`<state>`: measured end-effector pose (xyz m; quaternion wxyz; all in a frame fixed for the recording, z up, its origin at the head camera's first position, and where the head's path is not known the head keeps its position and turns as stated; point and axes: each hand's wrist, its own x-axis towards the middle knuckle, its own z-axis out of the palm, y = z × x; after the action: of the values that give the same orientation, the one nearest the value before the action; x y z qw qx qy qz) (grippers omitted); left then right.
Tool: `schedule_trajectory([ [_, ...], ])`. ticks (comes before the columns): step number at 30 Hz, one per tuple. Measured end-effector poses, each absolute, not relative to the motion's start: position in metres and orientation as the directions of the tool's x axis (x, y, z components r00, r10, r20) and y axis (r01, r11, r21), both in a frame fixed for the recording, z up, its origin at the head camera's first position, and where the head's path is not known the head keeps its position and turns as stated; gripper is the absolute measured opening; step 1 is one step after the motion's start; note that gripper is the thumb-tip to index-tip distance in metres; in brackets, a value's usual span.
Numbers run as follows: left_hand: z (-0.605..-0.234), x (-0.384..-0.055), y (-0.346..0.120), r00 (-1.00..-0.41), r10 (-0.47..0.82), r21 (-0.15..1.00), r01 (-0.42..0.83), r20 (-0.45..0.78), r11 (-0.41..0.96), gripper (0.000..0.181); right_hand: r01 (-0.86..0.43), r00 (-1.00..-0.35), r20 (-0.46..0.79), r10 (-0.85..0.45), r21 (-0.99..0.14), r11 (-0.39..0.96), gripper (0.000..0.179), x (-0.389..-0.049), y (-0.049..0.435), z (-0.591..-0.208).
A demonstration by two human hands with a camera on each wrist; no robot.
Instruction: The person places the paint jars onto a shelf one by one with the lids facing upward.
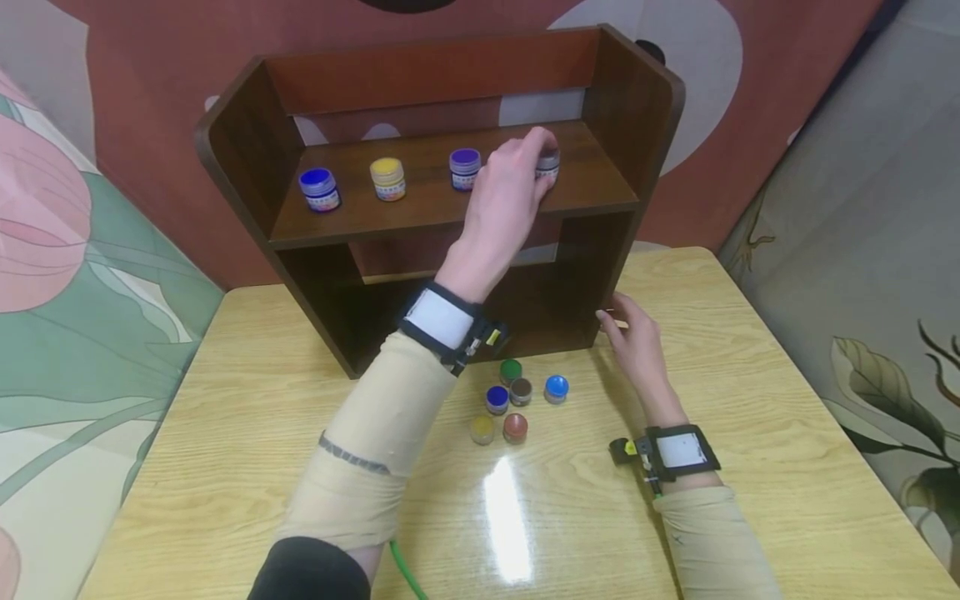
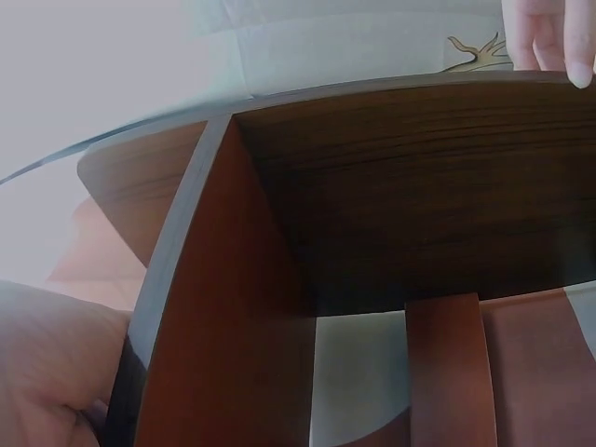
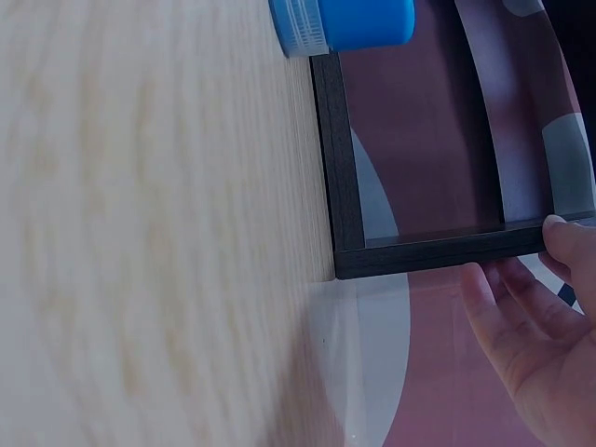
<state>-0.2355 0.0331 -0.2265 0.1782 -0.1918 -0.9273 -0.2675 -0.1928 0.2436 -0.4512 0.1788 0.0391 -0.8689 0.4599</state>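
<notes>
My left hand (image 1: 506, 179) reaches onto the upper board of a dark brown wooden shelf (image 1: 450, 221), its thumb and fingers around a small paint jar (image 1: 549, 165) with a greyish lid. That jar is partly hidden by the fingers; the left wrist view shows only part of the hand. Left of it on the same board stand a purple-lidded jar (image 1: 465, 169), a yellow jar (image 1: 387, 179) and a blue jar (image 1: 319, 190). Lower down, my right hand (image 1: 637, 346) holds the front edge of the shelf's right side panel (image 3: 447, 253), thumb at the edge and fingers outside.
On the wooden table (image 1: 247, 467), before the shelf, several more jars stand close together, including green (image 1: 511, 371), brown (image 1: 521, 391), red (image 1: 515, 427) and light blue (image 1: 557, 388). A patterned cloth (image 1: 855, 208) hangs at the right. A green cable (image 1: 405, 571) lies near the left forearm.
</notes>
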Motion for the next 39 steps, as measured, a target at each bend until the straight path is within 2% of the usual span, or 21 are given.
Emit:
schedule_trajectory([
  [14,-0.231,-0.237,0.033,-0.857,0.243,0.468,0.462,0.454,0.754,0.047,-0.225,-0.937,0.334,0.099,-0.797,0.561,0.033,-0.192,0.244,-0.454],
  [19,-0.232,-0.234,0.032,-0.838,0.254,0.431,0.480,0.483,0.764,0.050,-0.222,-0.938,0.332,0.101,-0.798,0.561,0.033,-0.192,0.243,-0.453],
  [25,-0.234,-0.227,0.028,-0.757,0.309,0.272,0.534,0.576,0.800,0.052,-0.225,-0.935,0.338,0.103,-0.793,0.566,0.033,-0.192,0.243,-0.452],
  [39,-0.240,-0.197,0.000,-0.538,0.395,0.132,0.699,0.744,0.703,0.032,-0.227,-0.937,0.337,0.097,-0.794,0.563,0.034,-0.194,0.243,-0.451],
])
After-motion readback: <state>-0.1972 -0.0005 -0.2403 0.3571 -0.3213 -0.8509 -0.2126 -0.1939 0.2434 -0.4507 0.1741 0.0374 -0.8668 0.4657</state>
